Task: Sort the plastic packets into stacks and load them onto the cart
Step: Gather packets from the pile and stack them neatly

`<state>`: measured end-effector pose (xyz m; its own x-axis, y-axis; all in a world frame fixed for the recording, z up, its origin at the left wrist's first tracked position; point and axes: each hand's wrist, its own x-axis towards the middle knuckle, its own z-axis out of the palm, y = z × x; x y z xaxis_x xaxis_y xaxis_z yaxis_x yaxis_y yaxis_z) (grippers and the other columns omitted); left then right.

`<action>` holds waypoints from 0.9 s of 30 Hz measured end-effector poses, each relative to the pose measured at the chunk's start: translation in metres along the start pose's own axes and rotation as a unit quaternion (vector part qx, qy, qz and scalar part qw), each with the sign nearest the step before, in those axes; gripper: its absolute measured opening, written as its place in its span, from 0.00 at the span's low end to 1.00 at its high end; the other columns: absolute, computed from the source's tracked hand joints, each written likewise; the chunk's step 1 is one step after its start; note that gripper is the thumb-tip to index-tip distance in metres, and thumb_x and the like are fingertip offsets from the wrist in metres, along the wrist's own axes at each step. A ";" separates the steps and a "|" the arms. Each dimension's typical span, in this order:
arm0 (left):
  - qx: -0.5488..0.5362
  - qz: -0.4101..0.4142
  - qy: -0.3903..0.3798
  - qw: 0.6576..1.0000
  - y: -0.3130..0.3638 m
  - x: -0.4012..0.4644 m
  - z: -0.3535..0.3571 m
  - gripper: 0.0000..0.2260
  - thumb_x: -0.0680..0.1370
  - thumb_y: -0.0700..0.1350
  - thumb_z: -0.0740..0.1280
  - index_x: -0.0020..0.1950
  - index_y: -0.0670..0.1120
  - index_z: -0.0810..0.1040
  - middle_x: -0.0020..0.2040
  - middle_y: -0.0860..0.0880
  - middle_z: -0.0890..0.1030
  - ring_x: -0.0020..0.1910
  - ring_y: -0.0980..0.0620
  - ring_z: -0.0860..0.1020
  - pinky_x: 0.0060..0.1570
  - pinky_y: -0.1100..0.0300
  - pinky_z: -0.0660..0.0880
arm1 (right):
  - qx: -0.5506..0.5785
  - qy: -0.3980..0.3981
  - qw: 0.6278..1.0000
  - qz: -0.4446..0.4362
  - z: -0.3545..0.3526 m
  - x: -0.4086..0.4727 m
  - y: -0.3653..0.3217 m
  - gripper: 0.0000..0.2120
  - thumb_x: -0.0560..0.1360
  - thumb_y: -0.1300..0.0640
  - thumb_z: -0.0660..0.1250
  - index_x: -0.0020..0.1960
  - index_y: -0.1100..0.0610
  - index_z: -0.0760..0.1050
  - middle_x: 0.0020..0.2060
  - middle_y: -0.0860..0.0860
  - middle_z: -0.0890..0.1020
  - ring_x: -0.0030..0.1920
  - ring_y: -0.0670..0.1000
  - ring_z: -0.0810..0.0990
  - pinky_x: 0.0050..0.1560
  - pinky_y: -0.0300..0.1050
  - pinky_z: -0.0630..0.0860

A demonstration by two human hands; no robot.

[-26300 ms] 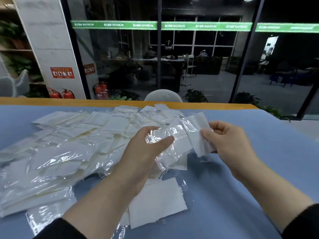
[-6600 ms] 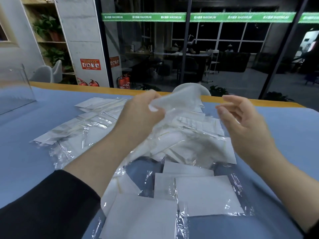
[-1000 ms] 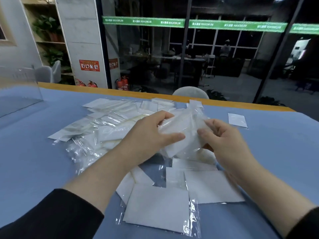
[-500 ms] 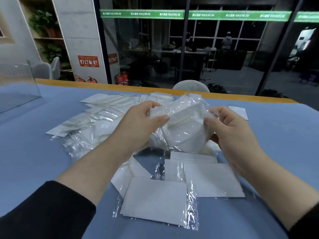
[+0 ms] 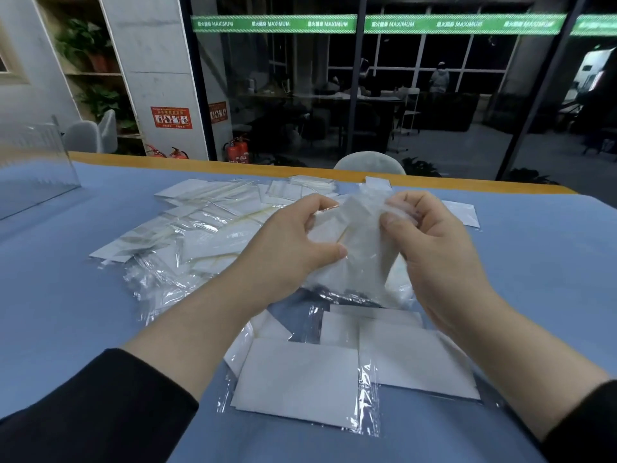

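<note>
Both hands raised above blue table [image 5: 521, 262], gathering handful of plastic packets [image 5: 354, 248] between them, likely squaring edges before adding to stack. Left hand [image 5: 293, 248] pinches bundle's left side, thumb in front, fingers curled behind. Right hand [image 5: 434, 248] grips right side, fingers curled over top. Bundle sits between both palms, hanging downward. Unsorted heap [image 5: 200, 225] lies just left; flat packets [image 5: 300, 379] lie near table edge, below hands. Cart not in view.

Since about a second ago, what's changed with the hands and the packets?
Both hands, left hand and right hand, have lifted the bundle of packets slightly and regripped it, fingers curled tighter round its top. The flat packets near the person and the loose pile on the left lie as before.
</note>
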<state>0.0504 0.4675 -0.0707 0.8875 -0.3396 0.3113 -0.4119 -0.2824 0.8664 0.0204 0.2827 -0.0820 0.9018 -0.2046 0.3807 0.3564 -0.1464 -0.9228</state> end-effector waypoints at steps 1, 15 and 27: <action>0.002 0.007 0.012 1.000 0.000 0.000 -0.001 0.15 0.74 0.38 0.76 0.55 0.54 0.79 0.46 0.58 0.86 0.46 0.59 0.84 0.51 0.59 0.81 | -0.038 0.012 0.999 -0.019 -0.002 0.000 -0.004 0.03 0.79 0.54 0.69 0.50 0.46 0.78 0.45 0.41 0.82 0.46 0.43 0.79 0.48 0.39 0.74; -0.117 0.076 -0.019 0.990 0.118 -0.033 0.108 0.18 0.75 0.36 0.74 0.59 0.55 0.76 0.44 0.58 0.83 0.42 0.61 0.82 0.44 0.62 0.80 | 0.015 0.052 0.996 -0.070 -0.151 -0.063 -0.058 0.19 0.72 0.58 0.75 0.59 0.48 0.74 0.49 0.55 0.84 0.49 0.54 0.82 0.53 0.54 0.79; -0.117 -0.071 0.143 0.980 0.097 -0.067 0.235 0.19 0.83 0.55 0.62 0.34 0.50 0.70 0.29 0.57 0.69 0.34 0.52 0.67 0.35 0.56 0.64 | -0.184 0.023 0.982 0.031 -0.235 -0.133 -0.011 0.21 0.74 0.52 0.76 0.63 0.46 0.72 0.57 0.43 0.81 0.56 0.42 0.80 0.55 0.33 0.74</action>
<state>-0.0980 0.2519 -0.0995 0.9680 -0.0371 0.2481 -0.2504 -0.0837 0.9645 -0.1606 0.0841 -0.1082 0.9040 -0.2657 0.3349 0.1816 -0.4705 -0.8635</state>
